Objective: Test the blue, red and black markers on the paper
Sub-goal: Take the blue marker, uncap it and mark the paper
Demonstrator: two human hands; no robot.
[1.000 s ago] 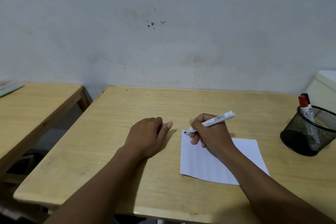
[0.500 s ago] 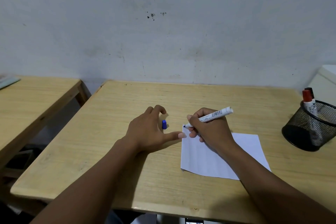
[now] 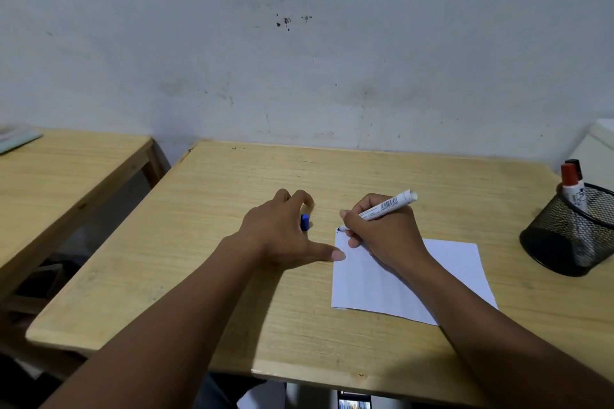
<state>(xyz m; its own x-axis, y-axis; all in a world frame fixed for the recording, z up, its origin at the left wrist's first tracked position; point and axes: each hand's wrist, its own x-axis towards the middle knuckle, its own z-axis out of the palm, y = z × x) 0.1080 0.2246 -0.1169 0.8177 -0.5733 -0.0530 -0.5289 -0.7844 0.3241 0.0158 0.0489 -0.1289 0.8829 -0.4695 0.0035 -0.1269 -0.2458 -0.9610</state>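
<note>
My right hand (image 3: 385, 236) grips the uncapped blue marker (image 3: 388, 204), a white barrel. Its blue tip touches the far left corner of the white paper (image 3: 455, 272), which lies flat on the wooden table (image 3: 206, 269). To the left of the paper, my left hand (image 3: 279, 236) rests on the table with fingers spread and the thumb tip at the paper's left edge. The small blue cap (image 3: 304, 222) sits on the table beside those fingers. A red marker (image 3: 568, 176) and a black marker (image 3: 574, 163) stand in a black mesh cup (image 3: 571, 242) at the right.
A second wooden table (image 3: 66, 176) stands to the left across a gap, with a flat pale object (image 3: 15, 138) at its far corner. A white boxy object (image 3: 598, 146) sits behind the mesh cup. A grey wall (image 3: 299, 60) runs along the back.
My left hand went from a loose fist to spread fingers, uncovering the blue cap, and its thumb stretched to the paper's edge. The marker stays at the paper's corner.
</note>
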